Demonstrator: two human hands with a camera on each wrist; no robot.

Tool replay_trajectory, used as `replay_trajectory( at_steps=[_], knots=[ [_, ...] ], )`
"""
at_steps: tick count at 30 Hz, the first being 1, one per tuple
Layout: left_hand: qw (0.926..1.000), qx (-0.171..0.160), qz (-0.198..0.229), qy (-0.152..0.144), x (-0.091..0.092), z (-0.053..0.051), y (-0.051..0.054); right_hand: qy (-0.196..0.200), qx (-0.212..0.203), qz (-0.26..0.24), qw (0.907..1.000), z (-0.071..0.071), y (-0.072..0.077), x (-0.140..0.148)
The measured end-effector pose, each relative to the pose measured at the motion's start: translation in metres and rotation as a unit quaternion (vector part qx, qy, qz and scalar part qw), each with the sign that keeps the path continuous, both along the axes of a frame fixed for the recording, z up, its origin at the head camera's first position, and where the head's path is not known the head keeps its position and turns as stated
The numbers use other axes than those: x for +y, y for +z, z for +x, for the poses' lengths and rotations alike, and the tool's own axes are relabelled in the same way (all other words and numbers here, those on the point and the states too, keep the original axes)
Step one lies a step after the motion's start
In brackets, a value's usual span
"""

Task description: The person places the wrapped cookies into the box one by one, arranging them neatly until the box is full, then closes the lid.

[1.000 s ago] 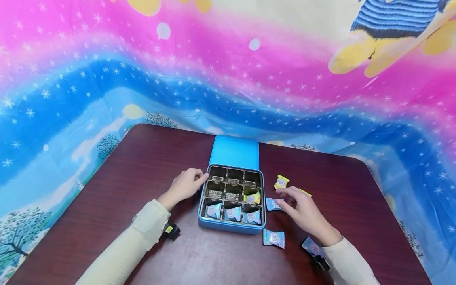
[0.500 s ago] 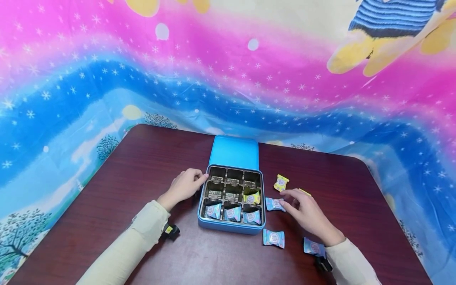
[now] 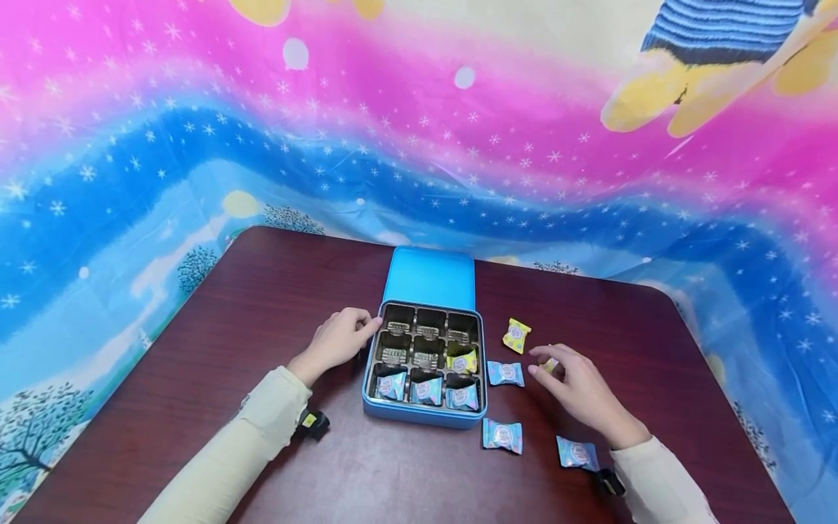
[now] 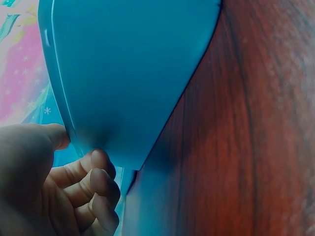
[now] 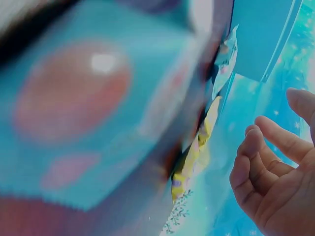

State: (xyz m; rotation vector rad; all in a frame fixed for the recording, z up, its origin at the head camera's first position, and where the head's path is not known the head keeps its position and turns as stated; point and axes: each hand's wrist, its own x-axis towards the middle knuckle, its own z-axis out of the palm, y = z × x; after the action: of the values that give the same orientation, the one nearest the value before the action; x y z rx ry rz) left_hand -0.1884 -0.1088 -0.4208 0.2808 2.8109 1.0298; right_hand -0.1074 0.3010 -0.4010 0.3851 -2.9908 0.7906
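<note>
My left hand grips the upper left corner of a blue tin, thumb on the rim and curled fingers against its wall. Inside the tin, three blue-wrapped candies fill the front row, and a yellow-wrapped candy sits in the middle row's right compartment. To the right of the tin, my right hand hovers with loosely bent fingers, thumb and forefinger apart and nothing held. A yellow candy lies partly hidden behind its fingers. Another yellow candy and a blue candy are close by.
Behind the tin its blue lid lies tilted back. One blue candy lies near the tin's front right corner, another by the right wrist. The dark red table meets a patterned cloth at the back.
My right hand has moved rightward, away from the blue candy beside the tin and toward the yellow candy behind its fingers. The left hand stays on the tin.
</note>
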Motion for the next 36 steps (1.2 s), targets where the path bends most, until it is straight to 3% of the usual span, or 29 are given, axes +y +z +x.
replay_trajectory(
  at_steps=[8, 15, 26, 36],
  knots=[
    [1.0000, 0.001, -0.001, 0.002, 0.000, 0.001, 0.001, -0.007, 0.015, 0.005, 0.9999, 0.000, 0.004, 0.014],
    [1.0000, -0.001, -0.002, 0.001, 0.000, 0.000, 0.000, -0.031, -0.003, 0.019, 0.9994, -0.001, 0.005, 0.025],
    [1.0000, -0.004, -0.002, 0.001, 0.000, 0.000, 0.001, -0.035, -0.018, 0.025, 0.9989, -0.006, 0.004, 0.039],
    [1.0000, -0.008, 0.000, 0.000, -0.001, -0.001, -0.001, -0.066, -0.047, 0.066, 0.9945, -0.009, 0.000, 0.044]
  ],
)
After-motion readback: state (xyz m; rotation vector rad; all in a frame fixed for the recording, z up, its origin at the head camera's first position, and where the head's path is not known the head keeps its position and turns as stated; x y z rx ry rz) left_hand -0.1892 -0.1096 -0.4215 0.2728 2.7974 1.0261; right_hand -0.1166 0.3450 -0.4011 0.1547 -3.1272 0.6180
